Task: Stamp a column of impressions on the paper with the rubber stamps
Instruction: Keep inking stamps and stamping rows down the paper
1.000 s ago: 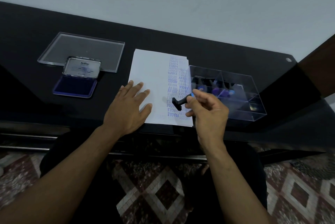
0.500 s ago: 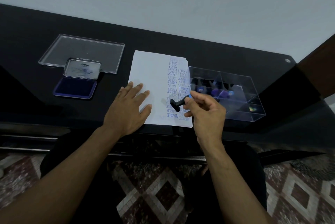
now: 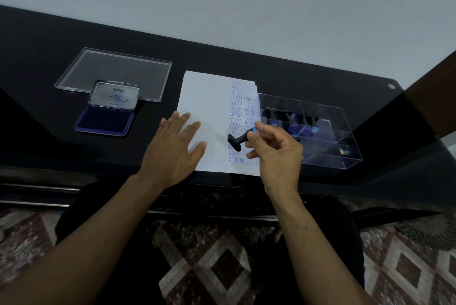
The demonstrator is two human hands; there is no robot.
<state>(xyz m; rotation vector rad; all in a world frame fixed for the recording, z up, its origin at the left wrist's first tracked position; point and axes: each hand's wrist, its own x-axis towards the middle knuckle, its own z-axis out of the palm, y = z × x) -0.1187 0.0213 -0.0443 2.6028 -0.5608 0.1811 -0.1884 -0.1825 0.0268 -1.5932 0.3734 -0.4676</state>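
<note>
A white sheet of paper (image 3: 207, 97) lies on the black desk, with two columns of blue impressions down its right side. My left hand (image 3: 172, 151) rests flat with spread fingers on the sheet's lower left part. My right hand (image 3: 274, 154) pinches the handle of a black rubber stamp (image 3: 235, 141), tilted with its base toward the left, over the lower end of the left column. Whether the stamp touches the paper I cannot tell.
An open blue ink pad (image 3: 104, 120) with its lid raised sits at the left, in front of a clear flat lid (image 3: 116, 71). A clear compartment box (image 3: 328, 141) holding more stamps stands right of the paper. The desk's front edge runs just below the sheet.
My right hand with the stamp has shifted slightly toward the left over the column. My left hand has stayed on the paper.
</note>
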